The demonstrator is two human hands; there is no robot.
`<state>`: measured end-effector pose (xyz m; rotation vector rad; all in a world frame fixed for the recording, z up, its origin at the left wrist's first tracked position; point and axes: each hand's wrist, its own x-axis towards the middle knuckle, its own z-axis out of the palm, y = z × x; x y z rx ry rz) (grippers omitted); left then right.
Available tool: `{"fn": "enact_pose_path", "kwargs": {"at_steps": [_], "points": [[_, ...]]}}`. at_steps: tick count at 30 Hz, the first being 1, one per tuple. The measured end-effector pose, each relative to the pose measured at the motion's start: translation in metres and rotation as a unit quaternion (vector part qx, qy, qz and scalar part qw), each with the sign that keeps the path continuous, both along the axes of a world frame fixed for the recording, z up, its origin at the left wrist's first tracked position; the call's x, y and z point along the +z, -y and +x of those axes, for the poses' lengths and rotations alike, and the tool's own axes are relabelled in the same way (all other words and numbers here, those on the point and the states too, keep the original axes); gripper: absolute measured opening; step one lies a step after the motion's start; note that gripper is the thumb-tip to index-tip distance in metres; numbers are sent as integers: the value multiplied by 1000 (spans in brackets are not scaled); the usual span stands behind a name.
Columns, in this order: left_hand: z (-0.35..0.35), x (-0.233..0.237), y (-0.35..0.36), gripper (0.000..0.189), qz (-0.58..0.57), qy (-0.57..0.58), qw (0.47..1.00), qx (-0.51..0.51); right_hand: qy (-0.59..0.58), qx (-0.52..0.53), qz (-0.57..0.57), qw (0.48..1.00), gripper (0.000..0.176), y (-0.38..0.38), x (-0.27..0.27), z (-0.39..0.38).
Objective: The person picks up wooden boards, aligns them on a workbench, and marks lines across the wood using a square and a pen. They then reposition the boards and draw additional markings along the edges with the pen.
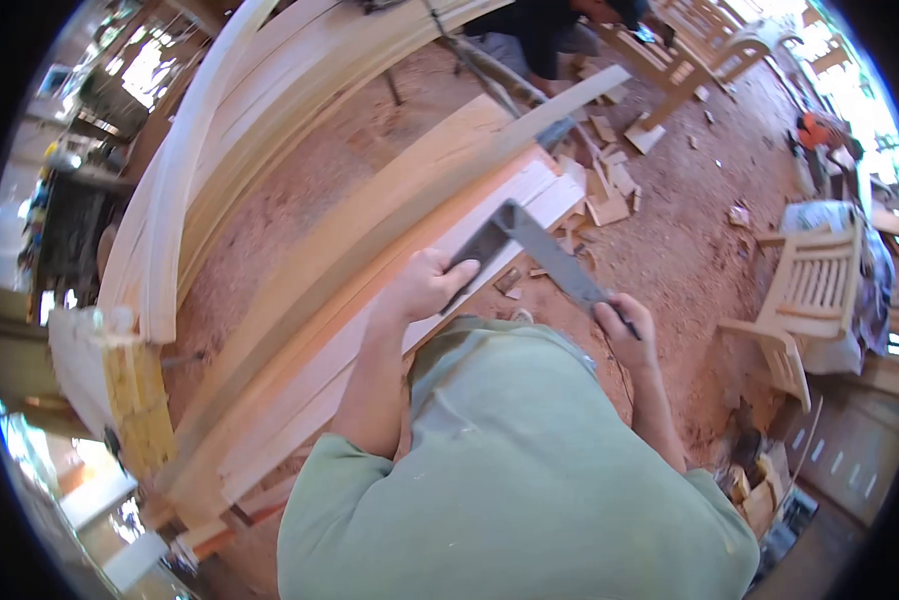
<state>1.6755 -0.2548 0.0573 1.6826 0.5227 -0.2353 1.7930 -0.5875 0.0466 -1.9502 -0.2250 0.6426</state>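
Note:
My left hand (421,285) is wrapped round one arm of a dark, angled metal tool (510,222) that looks like a square, over the edge of the pale planks. My right hand (625,328) grips the far end of the tool's other arm, to the right of the planks. The tool's corner points away from me. Beneath and left of it, long pale planks (299,402) run diagonally, with a curved wooden piece (369,240) lying along them.
More curved boards (209,130) stand at the upper left, beside a yellowish wooden block (137,400). Wood scraps (609,190) litter the reddish floor. Another person (534,40) is at the top. A slatted wooden chair (814,280) stands at right.

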Motion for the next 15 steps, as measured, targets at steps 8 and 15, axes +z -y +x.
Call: {"fn": "enact_pose_path", "kwargs": {"at_steps": [8, 15], "points": [[18, -35, -36, 49, 295, 58, 944, 138, 77, -26, -66, 995, 21, -59, -5, -19], [49, -38, -37, 51, 277, 29, 941, 192, 26, -29, -24, 999, 23, -58, -10, 4]]}}
